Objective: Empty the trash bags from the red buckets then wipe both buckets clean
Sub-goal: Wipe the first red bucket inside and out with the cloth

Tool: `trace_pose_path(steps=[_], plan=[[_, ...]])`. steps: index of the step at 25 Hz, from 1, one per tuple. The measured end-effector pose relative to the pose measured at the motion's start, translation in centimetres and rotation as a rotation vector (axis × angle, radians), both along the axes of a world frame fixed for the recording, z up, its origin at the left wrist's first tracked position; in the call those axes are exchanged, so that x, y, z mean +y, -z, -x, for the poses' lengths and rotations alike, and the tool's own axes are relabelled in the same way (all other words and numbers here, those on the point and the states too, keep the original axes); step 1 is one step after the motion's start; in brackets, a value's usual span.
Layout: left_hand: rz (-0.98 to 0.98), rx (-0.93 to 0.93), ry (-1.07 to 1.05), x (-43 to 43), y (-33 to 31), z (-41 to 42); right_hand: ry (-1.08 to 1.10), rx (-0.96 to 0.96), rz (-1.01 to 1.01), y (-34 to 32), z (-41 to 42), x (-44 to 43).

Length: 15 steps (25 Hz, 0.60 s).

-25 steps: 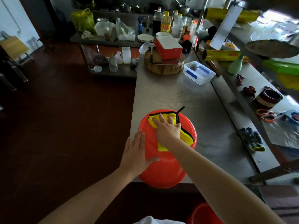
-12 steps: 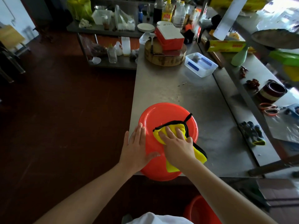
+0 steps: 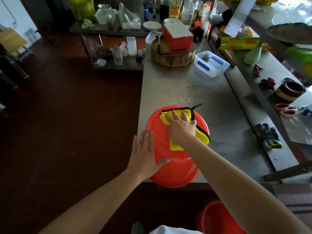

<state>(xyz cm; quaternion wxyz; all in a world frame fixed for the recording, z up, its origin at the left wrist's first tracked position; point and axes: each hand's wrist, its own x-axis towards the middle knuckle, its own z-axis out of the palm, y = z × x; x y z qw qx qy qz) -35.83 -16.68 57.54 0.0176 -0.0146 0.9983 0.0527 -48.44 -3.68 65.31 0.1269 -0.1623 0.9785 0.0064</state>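
while the left hand (image 3: 145,154) rests flat with straight fingers on the upturned red bucket (image 3: 175,168) at the steel table's (image 3: 177,85) near edge, the right hand (image 3: 181,127) presses a yellow cloth (image 3: 175,146) onto its base, fingers spread.

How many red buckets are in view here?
2. The upturned bucket sits on the steel table under the yellow cloth; the second bucket is on the floor, lower right, partly cut off. More may be hidden.

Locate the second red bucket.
Head view, bottom right: the second bucket stands below the table's near edge, partly hidden by the right arm.
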Motion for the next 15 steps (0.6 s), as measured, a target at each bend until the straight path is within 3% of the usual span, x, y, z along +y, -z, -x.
trace_pose_path(steps=[4, 15], plan=[[0.0, -0.003, 0.003, 0.0, -0.2, 0.1, 0.032, -0.013, 0.022, -0.1, 1.7, -0.5], [0.018, 0.019, 0.006, 0.2, 0.2, -0.3, -0.027, 0.023, 0.073, 2.0, -8.6, 6.2]])
